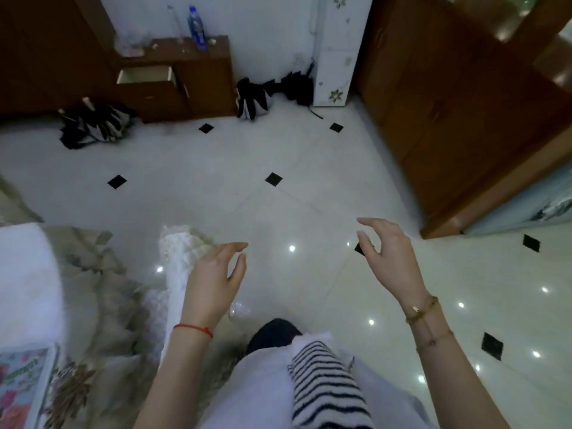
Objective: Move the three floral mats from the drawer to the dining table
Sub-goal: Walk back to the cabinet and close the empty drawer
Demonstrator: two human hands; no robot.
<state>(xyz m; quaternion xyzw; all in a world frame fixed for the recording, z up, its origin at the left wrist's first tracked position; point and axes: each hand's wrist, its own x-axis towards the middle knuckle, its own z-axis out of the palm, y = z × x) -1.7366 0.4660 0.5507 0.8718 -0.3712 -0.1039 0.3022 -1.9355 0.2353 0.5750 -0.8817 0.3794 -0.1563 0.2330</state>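
Above the tiled floor (278, 156), two empty hands — left hand (213, 281), right hand (390, 258) — fingers spread; one drawer (145, 76) open.

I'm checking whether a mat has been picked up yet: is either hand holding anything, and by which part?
Nothing is held. The left hand and right hand are both open and empty above the floor.

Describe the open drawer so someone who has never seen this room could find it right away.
Look to the far wall, where a low brown cabinet stands left of a white floral-patterned unit. The open drawer is at the cabinet's upper left, under a blue-capped water bottle. It alone is pulled out, showing a pale interior.
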